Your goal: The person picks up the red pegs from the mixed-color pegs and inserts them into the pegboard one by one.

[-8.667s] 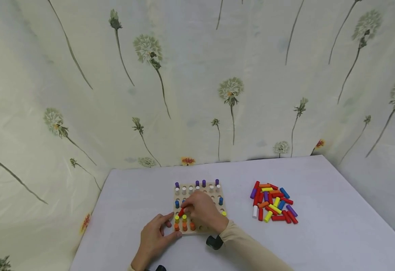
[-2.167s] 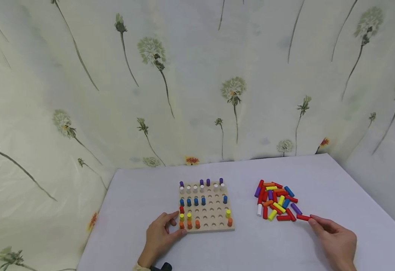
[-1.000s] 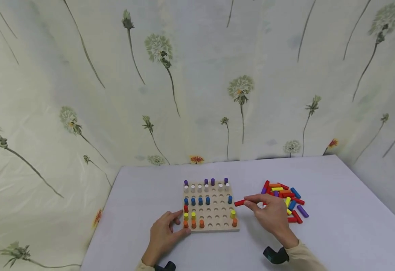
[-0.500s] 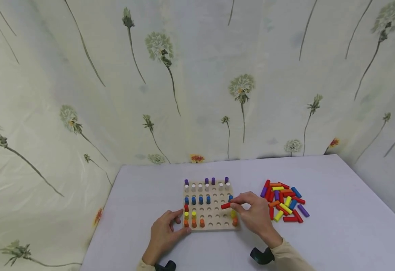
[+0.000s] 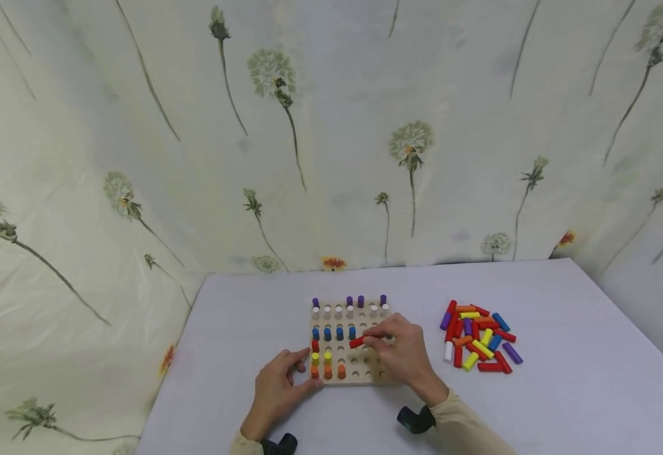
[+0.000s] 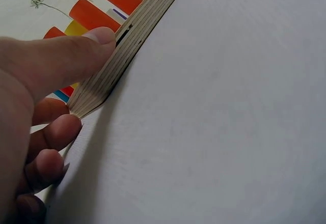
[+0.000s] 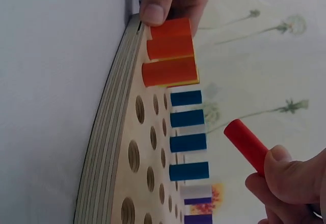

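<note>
A wooden pegboard [image 5: 359,382] lies on the table with rows of purple, white, blue, yellow and orange pegs upright in its holes. One red peg [image 5: 315,345] stands in its left column. My left hand [image 5: 279,387] grips the board's near left corner; in the left wrist view the thumb [image 6: 76,56] lies along the front edge and curled fingers are at the side. Between thumb and index finger my right hand [image 5: 402,351] pinches another red peg [image 7: 247,142], tilted above the board's middle. That hand hides the board's right part.
A pile of loose pegs [image 5: 481,338], red, yellow, orange, blue, purple and white, lies right of the board. A flowered curtain [image 5: 331,139] hangs behind the white table [image 5: 240,316]. Dark wrist cameras [image 5: 416,419] sit on both wrists.
A red peg was set in the left column earlier. My right hand then took another red peg from the pile and carried it left over the board. The left hand stays at the corner.
</note>
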